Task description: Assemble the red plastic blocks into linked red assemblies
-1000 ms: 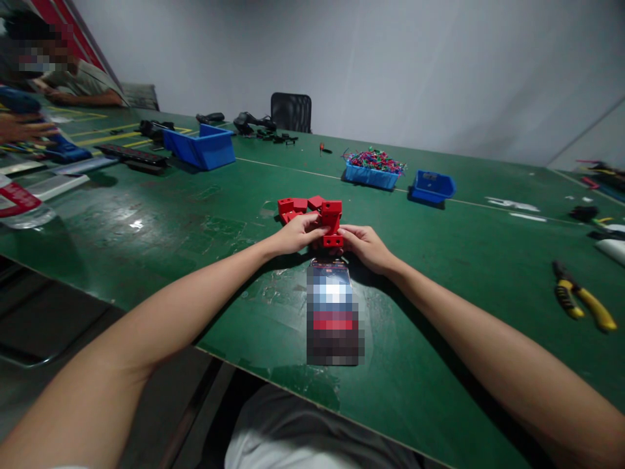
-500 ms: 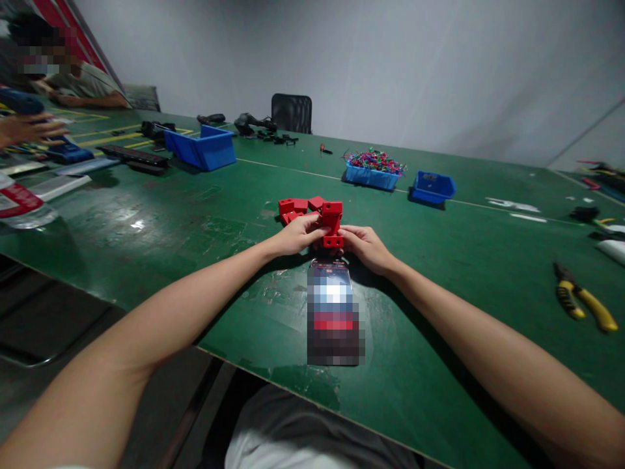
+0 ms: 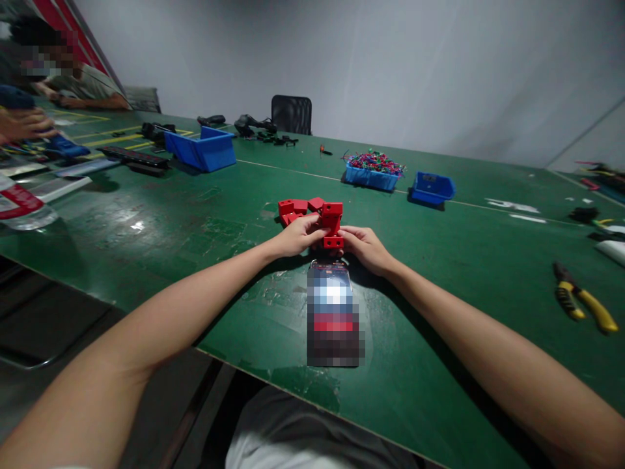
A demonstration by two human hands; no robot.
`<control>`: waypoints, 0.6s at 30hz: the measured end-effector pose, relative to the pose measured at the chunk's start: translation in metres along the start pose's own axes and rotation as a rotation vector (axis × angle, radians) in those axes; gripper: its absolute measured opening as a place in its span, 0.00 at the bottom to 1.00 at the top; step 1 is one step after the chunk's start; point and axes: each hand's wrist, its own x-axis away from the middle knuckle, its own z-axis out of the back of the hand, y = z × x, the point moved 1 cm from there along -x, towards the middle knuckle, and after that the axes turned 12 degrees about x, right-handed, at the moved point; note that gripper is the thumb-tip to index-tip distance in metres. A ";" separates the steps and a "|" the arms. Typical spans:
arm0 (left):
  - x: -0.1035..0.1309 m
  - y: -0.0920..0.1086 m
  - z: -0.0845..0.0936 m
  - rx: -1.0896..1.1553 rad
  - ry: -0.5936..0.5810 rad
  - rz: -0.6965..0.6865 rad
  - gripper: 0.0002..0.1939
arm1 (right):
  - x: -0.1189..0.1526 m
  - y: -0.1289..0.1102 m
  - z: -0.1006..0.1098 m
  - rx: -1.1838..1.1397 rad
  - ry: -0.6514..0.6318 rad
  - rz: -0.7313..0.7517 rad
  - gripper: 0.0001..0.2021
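Green worktable (image 3: 146, 241) carried the work. Left hand (image 3: 293, 236) and right hand (image 3: 366, 247) both gripped one red block assembly (image 3: 332, 225); its lower part was hidden behind the fingers, joints indistinct.

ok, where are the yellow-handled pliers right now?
In the head view the yellow-handled pliers lie on the green table at its far right, well to the right of the right hand and nearer the person than the small blue bin.
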 end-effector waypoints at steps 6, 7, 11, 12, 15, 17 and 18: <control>0.000 0.001 -0.002 -0.010 0.018 -0.004 0.17 | 0.000 -0.001 0.000 0.025 0.019 0.001 0.17; 0.000 0.001 -0.002 -0.006 0.025 0.005 0.17 | 0.000 -0.001 0.000 0.031 0.025 0.003 0.17; -0.001 0.001 -0.004 0.026 0.080 0.060 0.19 | 0.000 -0.003 -0.001 0.077 0.043 0.016 0.18; -0.001 0.001 -0.004 0.040 0.093 0.064 0.19 | 0.000 -0.003 -0.001 0.094 0.041 0.021 0.18; -0.002 0.001 -0.005 0.068 0.109 0.048 0.20 | 0.001 -0.003 -0.002 0.155 0.040 0.036 0.20; -0.003 0.001 -0.005 0.061 0.112 0.033 0.19 | 0.001 -0.002 -0.002 0.212 0.072 0.039 0.20; -0.003 0.001 -0.005 0.053 0.115 0.025 0.19 | 0.000 -0.002 -0.001 0.248 0.102 0.042 0.20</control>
